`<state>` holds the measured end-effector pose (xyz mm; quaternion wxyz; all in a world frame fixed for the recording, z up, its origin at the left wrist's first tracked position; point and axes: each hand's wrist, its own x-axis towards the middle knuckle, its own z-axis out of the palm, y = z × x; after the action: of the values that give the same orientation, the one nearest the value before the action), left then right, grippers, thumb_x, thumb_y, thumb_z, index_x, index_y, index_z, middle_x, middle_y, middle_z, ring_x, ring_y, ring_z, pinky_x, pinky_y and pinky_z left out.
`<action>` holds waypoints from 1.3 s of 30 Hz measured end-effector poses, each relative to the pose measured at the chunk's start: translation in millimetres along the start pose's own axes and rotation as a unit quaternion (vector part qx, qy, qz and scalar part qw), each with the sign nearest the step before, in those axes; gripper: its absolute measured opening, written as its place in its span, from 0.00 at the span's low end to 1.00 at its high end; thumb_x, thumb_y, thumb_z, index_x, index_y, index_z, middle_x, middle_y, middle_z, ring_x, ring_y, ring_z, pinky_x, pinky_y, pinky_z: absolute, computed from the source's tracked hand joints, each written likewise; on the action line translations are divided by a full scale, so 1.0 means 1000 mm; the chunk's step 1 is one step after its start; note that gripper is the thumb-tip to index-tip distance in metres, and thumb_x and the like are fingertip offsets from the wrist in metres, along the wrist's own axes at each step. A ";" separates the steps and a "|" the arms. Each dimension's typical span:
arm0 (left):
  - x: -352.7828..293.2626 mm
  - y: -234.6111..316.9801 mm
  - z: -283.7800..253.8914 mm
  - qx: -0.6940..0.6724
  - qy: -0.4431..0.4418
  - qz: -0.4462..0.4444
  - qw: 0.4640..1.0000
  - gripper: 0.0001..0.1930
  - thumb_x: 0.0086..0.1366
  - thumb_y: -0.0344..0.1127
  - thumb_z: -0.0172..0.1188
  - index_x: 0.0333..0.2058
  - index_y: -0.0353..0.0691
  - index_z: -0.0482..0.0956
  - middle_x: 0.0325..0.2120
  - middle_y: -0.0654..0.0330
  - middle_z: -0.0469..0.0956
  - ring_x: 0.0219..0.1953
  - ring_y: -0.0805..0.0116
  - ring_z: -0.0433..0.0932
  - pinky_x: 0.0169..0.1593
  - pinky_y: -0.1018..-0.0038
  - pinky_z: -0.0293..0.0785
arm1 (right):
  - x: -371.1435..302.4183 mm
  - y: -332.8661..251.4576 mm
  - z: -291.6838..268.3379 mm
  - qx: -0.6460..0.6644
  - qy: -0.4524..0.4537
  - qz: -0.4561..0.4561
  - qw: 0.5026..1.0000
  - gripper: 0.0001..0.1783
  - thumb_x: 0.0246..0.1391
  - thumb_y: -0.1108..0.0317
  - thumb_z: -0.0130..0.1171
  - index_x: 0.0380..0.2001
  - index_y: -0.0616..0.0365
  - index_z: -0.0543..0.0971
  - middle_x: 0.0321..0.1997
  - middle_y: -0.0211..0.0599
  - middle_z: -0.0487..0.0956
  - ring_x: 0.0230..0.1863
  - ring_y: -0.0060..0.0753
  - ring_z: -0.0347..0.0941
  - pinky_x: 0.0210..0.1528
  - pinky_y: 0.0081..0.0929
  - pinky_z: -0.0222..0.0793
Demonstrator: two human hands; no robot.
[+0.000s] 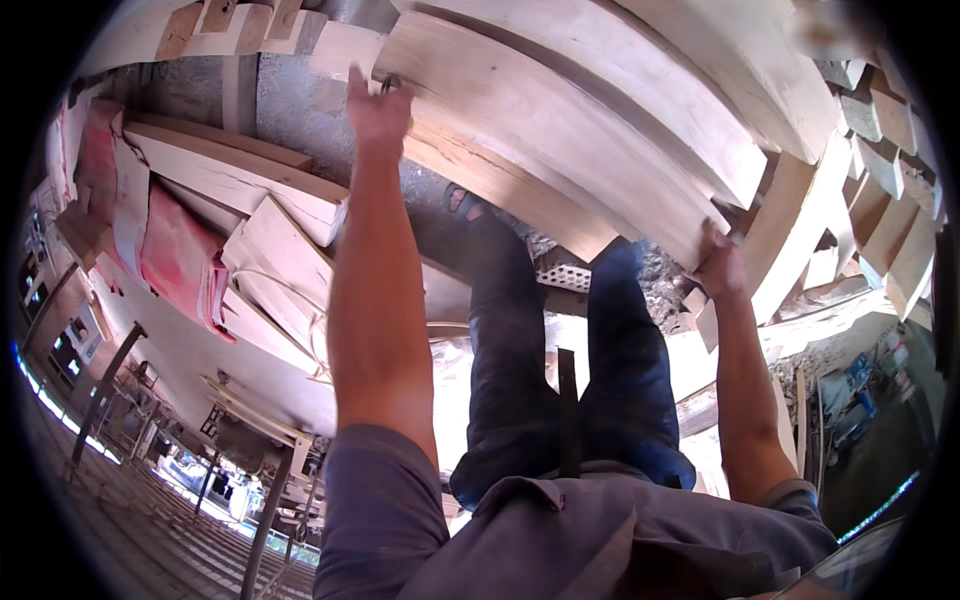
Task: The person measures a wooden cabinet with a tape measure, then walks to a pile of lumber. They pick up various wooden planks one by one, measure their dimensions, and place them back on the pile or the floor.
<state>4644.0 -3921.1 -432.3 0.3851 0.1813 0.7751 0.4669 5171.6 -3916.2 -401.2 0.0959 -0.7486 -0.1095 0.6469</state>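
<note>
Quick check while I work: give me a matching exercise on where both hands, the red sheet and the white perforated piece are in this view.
Things:
1. left hand
2. right hand
3. red sheet
4. white perforated piece

Places:
A. at the right end of the long plank
B. between the trouser legs
C. at the plank's left end
D. left of the left forearm

Pairs: 1-C; 2-A; 3-D; 4-B

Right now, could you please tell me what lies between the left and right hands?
In the head view, a wide pale board spans from the left hand to the right hand, with a narrower timber piece along its near edge.
</note>
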 end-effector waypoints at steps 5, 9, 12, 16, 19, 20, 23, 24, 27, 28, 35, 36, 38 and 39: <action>-0.102 -0.070 -0.018 -0.003 0.100 -0.096 0.990 0.44 0.47 0.18 0.59 0.65 0.23 0.53 0.37 0.58 0.72 0.38 0.69 0.72 0.41 0.76 0.71 | 0.033 -0.002 -0.010 -0.053 0.044 0.034 0.997 0.35 0.60 0.44 0.55 0.65 0.45 0.62 0.68 0.34 0.63 0.64 0.47 0.62 0.55 0.61 0.63; -0.201 -0.144 -0.016 -0.074 0.101 -0.173 0.977 0.43 0.47 0.17 0.58 0.66 0.25 0.54 0.28 0.66 0.66 0.32 0.73 0.68 0.37 0.78 0.70 | 0.049 -0.010 -0.018 -0.078 0.039 0.036 0.996 0.36 0.60 0.43 0.56 0.65 0.48 0.62 0.67 0.37 0.64 0.64 0.50 0.62 0.52 0.60 0.67; -0.261 -0.141 -0.001 -0.198 0.085 -0.232 0.949 0.42 0.58 0.15 0.54 0.70 0.31 0.45 0.32 0.64 0.69 0.31 0.79 0.67 0.32 0.84 0.69 | 0.044 -0.013 -0.012 -0.078 0.054 0.032 0.995 0.37 0.59 0.43 0.57 0.65 0.49 0.62 0.67 0.38 0.64 0.64 0.51 0.62 0.51 0.59 0.69; -0.295 -0.136 0.013 -0.124 0.092 -0.271 0.950 0.43 0.55 0.14 0.54 0.69 0.29 0.45 0.45 0.54 0.73 0.40 0.71 0.73 0.40 0.79 0.72 | 0.047 -0.002 -0.024 -0.068 0.011 0.006 0.998 0.38 0.58 0.45 0.59 0.64 0.56 0.63 0.65 0.44 0.65 0.61 0.50 0.66 0.49 0.52 0.76; -0.300 -0.113 0.020 -0.082 0.056 -0.276 0.956 0.44 0.53 0.15 0.54 0.69 0.28 0.45 0.52 0.48 0.72 0.49 0.64 0.74 0.48 0.75 0.72 | 0.048 0.013 -0.031 -0.055 -0.002 -0.016 0.998 0.39 0.58 0.47 0.61 0.63 0.64 0.64 0.64 0.52 0.67 0.60 0.50 0.69 0.50 0.48 0.78; -0.303 -0.117 0.016 -0.088 0.058 -0.265 0.958 0.44 0.53 0.15 0.54 0.69 0.27 0.45 0.53 0.47 0.72 0.51 0.62 0.73 0.50 0.74 0.71 | 0.027 0.007 -0.010 -0.066 0.031 -0.011 0.997 0.39 0.57 0.48 0.61 0.62 0.65 0.65 0.63 0.52 0.68 0.60 0.50 0.69 0.51 0.47 0.78; -0.304 -0.110 0.017 -0.093 0.047 -0.250 0.963 0.45 0.51 0.16 0.54 0.69 0.27 0.44 0.55 0.46 0.70 0.55 0.60 0.71 0.55 0.73 0.69 | 0.037 0.038 -0.023 -0.036 0.012 -0.049 0.998 0.34 0.56 0.53 0.65 0.59 0.63 0.69 0.58 0.47 0.73 0.58 0.43 0.70 0.47 0.42 0.80; -0.302 -0.101 0.021 -0.092 0.043 -0.239 0.966 0.46 0.51 0.16 0.54 0.69 0.27 0.44 0.55 0.47 0.70 0.55 0.61 0.71 0.55 0.74 0.69 | 0.031 0.045 -0.019 -0.031 0.045 -0.054 0.997 0.30 0.55 0.55 0.65 0.55 0.61 0.73 0.55 0.44 0.75 0.55 0.40 0.73 0.45 0.40 0.80; -0.277 -0.094 0.015 -0.046 0.018 -0.202 0.978 0.46 0.50 0.17 0.54 0.69 0.27 0.44 0.56 0.46 0.70 0.56 0.60 0.70 0.58 0.73 0.66 | 0.024 0.081 -0.013 -0.006 0.053 -0.123 0.991 0.27 0.53 0.60 0.68 0.52 0.63 0.75 0.47 0.41 0.79 0.46 0.36 0.77 0.43 0.34 0.79; -0.264 -0.093 0.012 -0.023 0.005 -0.192 0.981 0.46 0.49 0.17 0.55 0.69 0.27 0.45 0.57 0.46 0.70 0.57 0.59 0.70 0.59 0.72 0.65 | 0.021 0.092 -0.010 -0.016 0.060 -0.133 0.989 0.25 0.55 0.60 0.66 0.52 0.61 0.74 0.46 0.39 0.79 0.44 0.34 0.77 0.42 0.34 0.79; -0.103 0.003 0.032 0.234 -0.019 0.020 0.972 0.43 0.50 0.19 0.59 0.67 0.26 0.53 0.54 0.43 0.72 0.41 0.65 0.77 0.42 0.73 0.75 | 0.001 0.085 0.005 0.001 0.074 -0.121 0.990 0.23 0.56 0.63 0.66 0.52 0.59 0.73 0.43 0.36 0.79 0.39 0.29 0.77 0.42 0.30 0.76; -0.084 0.025 0.044 0.243 -0.032 0.027 0.969 0.43 0.50 0.20 0.59 0.67 0.26 0.54 0.51 0.44 0.75 0.37 0.66 0.77 0.39 0.73 0.75 | 0.002 0.083 0.001 0.000 0.067 -0.117 0.991 0.25 0.57 0.59 0.64 0.53 0.59 0.73 0.44 0.37 0.79 0.41 0.31 0.77 0.44 0.33 0.75; -0.031 0.035 0.054 0.287 -0.051 0.079 0.953 0.44 0.49 0.25 0.62 0.66 0.26 0.54 0.46 0.46 0.77 0.37 0.65 0.78 0.41 0.73 0.75 | 0.005 0.081 -0.004 -0.002 0.047 -0.109 0.993 0.28 0.59 0.52 0.61 0.55 0.58 0.72 0.47 0.41 0.78 0.44 0.35 0.76 0.47 0.38 0.73; -0.009 0.036 0.063 0.298 -0.061 0.091 0.948 0.45 0.49 0.27 0.62 0.66 0.25 0.54 0.47 0.45 0.76 0.40 0.64 0.78 0.44 0.73 0.74 | 0.008 0.078 -0.010 0.031 0.045 -0.080 0.995 0.29 0.60 0.49 0.58 0.55 0.58 0.72 0.50 0.43 0.76 0.47 0.38 0.75 0.48 0.40 0.73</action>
<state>4695.2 -3872.7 -414.3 0.3156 0.3857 0.8342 0.2361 5186.1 -3988.9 -429.4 0.1750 -0.7624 -0.1445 0.6060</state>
